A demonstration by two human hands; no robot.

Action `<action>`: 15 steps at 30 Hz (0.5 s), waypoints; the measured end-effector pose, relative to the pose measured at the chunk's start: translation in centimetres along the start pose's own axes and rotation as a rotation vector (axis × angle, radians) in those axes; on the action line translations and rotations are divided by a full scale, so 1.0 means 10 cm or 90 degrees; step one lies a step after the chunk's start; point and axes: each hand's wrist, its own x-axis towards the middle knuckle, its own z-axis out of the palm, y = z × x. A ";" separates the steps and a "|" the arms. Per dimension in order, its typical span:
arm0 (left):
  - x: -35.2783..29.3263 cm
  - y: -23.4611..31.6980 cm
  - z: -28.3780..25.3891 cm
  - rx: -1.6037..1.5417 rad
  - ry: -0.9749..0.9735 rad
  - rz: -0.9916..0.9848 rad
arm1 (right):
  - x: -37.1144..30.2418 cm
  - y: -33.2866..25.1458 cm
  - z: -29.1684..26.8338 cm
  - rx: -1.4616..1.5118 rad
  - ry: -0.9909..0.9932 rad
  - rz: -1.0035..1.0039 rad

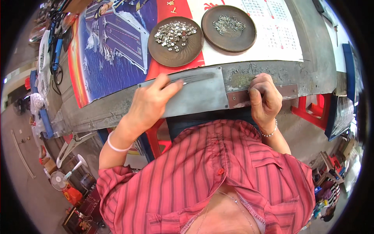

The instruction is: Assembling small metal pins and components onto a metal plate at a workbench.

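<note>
My left hand (150, 101) rests over a grey metal plate (198, 95) at the table's front edge. Its fingers are pinched together, and a tiny bright spot shows at the fingertips, too small to name. Beside the plate, my right hand (267, 97) is closed above a brown metal strip (289, 91), thumb against curled fingers; whatever it holds is hidden. Beyond the plate stands a round brown dish (167, 58) with many small shiny metal discs (175, 34). A second brown dish (230, 47) to its right carries a heap of small silvery pins or rivets (230, 25).
A printed poster sheet (113, 78) lies under the dishes on the worn grey table (97, 115). Tools and a blue-handled item (58, 50) lie at the far left. Red stools (311, 111) stand below the table edge. A white fan (59, 180) is on the left.
</note>
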 end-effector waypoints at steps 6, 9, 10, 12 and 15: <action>0.09 0.13 0.04 -0.002 0.055 -0.011 | 0.03 -0.01 0.01 -0.032 -0.005 -0.066; 0.44 0.29 0.20 -0.008 0.078 0.074 | 0.04 0.00 0.03 -0.039 -0.006 -0.078; 0.48 0.31 0.19 0.005 0.071 0.073 | 0.05 0.00 0.02 -0.044 -0.006 -0.085; 0.41 0.27 0.16 0.003 0.063 0.071 | 0.02 0.01 0.01 -0.044 -0.017 -0.082; 0.22 0.23 0.06 0.004 0.046 0.052 | 0.01 -0.02 0.00 -0.030 -0.016 -0.065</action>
